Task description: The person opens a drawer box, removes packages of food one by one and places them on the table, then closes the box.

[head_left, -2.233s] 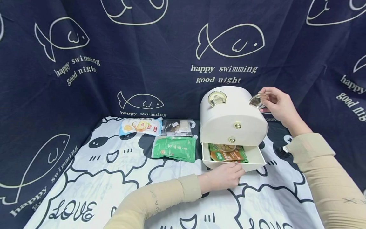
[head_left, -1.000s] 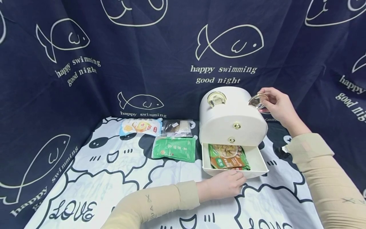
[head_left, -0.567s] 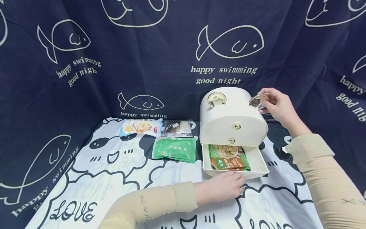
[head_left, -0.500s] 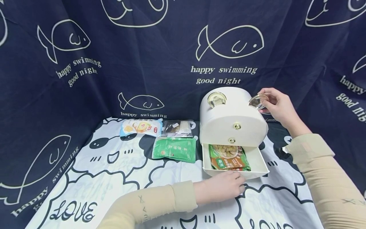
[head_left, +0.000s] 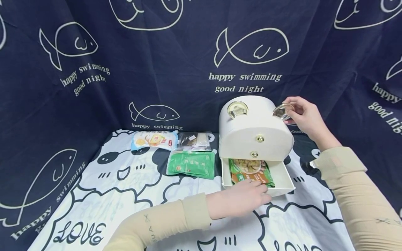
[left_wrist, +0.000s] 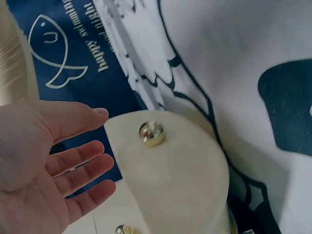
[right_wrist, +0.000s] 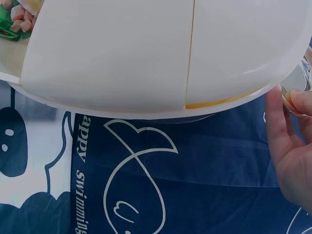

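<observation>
A white animal-shaped storage box (head_left: 255, 148) with two round gold-rimmed ears stands at the table's back right. Its lowest drawer (head_left: 282, 190) is pulled out, holding a green-and-brown food packet (head_left: 249, 166). My left hand (head_left: 238, 198) is at the front rim of that drawer, partly covering the packet. In the left wrist view its fingers are spread and hold nothing, with the thumb beside the drawer front's edge; the drawer's gold knob (left_wrist: 152, 132) is free of the hand. My right hand (head_left: 304, 113) pinches the right ear (head_left: 282, 111) of the box between thumb and fingers.
Left of the box lie a green pouch (head_left: 191, 164), a blue-and-white snack bag (head_left: 155, 140) and a dark, partly clear packet (head_left: 194, 141). A patterned cloth (head_left: 125, 209) covers the table, and a navy curtain (head_left: 176, 62) hangs behind.
The lowest drawer has come further out, showing more of the food packet. My left hand has since let go of its front and risen slightly to the rim. The right hand stays on the ear.
</observation>
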Demonstrator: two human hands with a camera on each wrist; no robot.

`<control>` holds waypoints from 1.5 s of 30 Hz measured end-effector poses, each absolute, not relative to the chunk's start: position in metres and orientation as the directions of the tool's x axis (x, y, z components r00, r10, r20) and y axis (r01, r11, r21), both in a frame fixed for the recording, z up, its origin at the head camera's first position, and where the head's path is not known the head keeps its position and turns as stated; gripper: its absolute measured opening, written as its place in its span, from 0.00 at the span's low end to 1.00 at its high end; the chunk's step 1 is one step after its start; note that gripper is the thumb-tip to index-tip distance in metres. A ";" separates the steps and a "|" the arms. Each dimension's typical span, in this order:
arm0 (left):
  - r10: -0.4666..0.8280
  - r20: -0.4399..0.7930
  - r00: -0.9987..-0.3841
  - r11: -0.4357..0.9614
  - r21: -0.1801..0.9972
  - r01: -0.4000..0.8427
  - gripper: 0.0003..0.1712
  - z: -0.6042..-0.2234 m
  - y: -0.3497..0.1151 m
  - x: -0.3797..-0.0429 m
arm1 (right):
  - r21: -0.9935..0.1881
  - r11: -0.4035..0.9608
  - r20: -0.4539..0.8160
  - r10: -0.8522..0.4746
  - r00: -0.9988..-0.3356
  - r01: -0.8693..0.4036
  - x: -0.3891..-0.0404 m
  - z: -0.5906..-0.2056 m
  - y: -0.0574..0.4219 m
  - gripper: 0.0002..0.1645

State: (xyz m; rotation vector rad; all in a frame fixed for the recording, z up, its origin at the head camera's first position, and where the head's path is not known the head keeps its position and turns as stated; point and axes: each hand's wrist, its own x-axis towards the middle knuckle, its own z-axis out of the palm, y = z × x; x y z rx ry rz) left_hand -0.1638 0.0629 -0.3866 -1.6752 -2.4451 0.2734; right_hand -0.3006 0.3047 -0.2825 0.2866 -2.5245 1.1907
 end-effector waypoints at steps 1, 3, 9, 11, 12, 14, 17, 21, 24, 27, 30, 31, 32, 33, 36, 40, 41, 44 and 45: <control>0.931 0.039 -0.364 0.363 -0.227 0.904 0.21 -0.385 0.062 -0.165 | -0.708 0.632 0.381 -0.037 -0.924 -0.317 -0.300 -0.282 0.305 0.17; 0.923 0.046 -0.381 0.383 -0.196 0.903 0.22 -0.381 0.060 -0.167 | -0.708 0.630 0.382 -0.037 -0.924 -0.318 -0.300 -0.282 0.304 0.16; 0.902 0.078 -0.425 0.431 -0.202 0.879 0.24 -0.371 0.056 -0.178 | -0.719 0.607 0.392 -0.047 -0.919 -0.338 -0.299 -0.283 0.304 0.17; 0.894 0.096 -0.438 0.448 -0.193 0.873 0.24 -0.370 0.055 -0.184 | -0.721 0.601 0.396 -0.051 -0.917 -0.345 -0.299 -0.283 0.305 0.16; 0.888 0.105 -0.448 0.460 -0.184 0.869 0.23 -0.370 0.055 -0.187 | -0.721 0.600 0.398 -0.052 -0.916 -0.347 -0.299 -0.283 0.305 0.16; 0.876 0.122 -0.466 0.481 -0.170 0.860 0.23 -0.371 0.054 -0.192 | -0.721 0.596 0.404 -0.054 -0.913 -0.354 -0.299 -0.283 0.305 0.16; 0.863 0.144 -0.484 0.503 -0.155 0.850 0.22 -0.373 0.052 -0.200 | -0.720 0.591 0.411 -0.058 -0.910 -0.363 -0.299 -0.284 0.305 0.17; 0.856 0.148 -0.495 0.513 -0.130 0.849 0.23 -0.378 0.051 -0.210 | -0.718 0.592 0.414 -0.059 -0.909 -0.365 -0.300 -0.283 0.305 0.16; 0.861 0.139 -0.489 0.504 -0.107 0.857 0.24 -0.384 0.051 -0.217 | -0.718 0.593 0.414 -0.057 -0.909 -0.364 -0.300 -0.283 0.306 0.16; 0.870 0.123 -0.477 0.489 -0.096 0.867 0.27 -0.390 0.051 -0.226 | -0.719 0.594 0.411 -0.054 -0.910 -0.360 -0.300 -0.283 0.306 0.15; 0.882 0.109 -0.458 0.468 -0.093 0.879 0.30 -0.397 0.052 -0.232 | -0.721 0.594 0.409 -0.051 -0.911 -0.356 -0.300 -0.283 0.306 0.15; 0.886 0.102 -0.453 0.461 -0.091 0.883 0.31 -0.398 0.052 -0.234 | -0.722 0.593 0.408 -0.051 -0.912 -0.356 -0.300 -0.283 0.305 0.15; 0.890 0.093 -0.447 0.454 -0.084 0.887 0.31 -0.399 0.053 -0.235 | -0.723 0.592 0.407 -0.052 -0.912 -0.356 -0.301 -0.283 0.305 0.15; 0.894 0.083 -0.440 0.446 -0.074 0.892 0.30 -0.400 0.053 -0.237 | -0.723 0.592 0.406 -0.052 -0.912 -0.356 -0.301 -0.283 0.305 0.15; 0.907 0.052 -0.418 0.420 -0.049 0.906 0.28 -0.400 0.054 -0.239 | -0.721 0.596 0.405 -0.054 -0.913 -0.354 -0.301 -0.283 0.304 0.15; 0.920 0.019 -0.391 0.391 -0.043 0.919 0.26 -0.401 0.056 -0.243 | -0.719 0.600 0.404 -0.050 -0.913 -0.351 -0.300 -0.283 0.305 0.16; 0.921 0.010 -0.388 0.388 -0.040 0.921 0.26 -0.401 0.057 -0.244 | -0.720 0.598 0.405 -0.049 -0.913 -0.352 -0.300 -0.283 0.305 0.16; 0.920 -0.019 -0.392 0.391 -0.018 0.920 0.25 -0.404 0.058 -0.247 | -0.718 0.601 0.405 -0.049 -0.913 -0.351 -0.300 -0.282 0.304 0.16; 0.919 -0.027 -0.393 0.393 -0.005 0.920 0.25 -0.405 0.058 -0.248 | -0.717 0.603 0.405 -0.049 -0.913 -0.350 -0.300 -0.282 0.304 0.16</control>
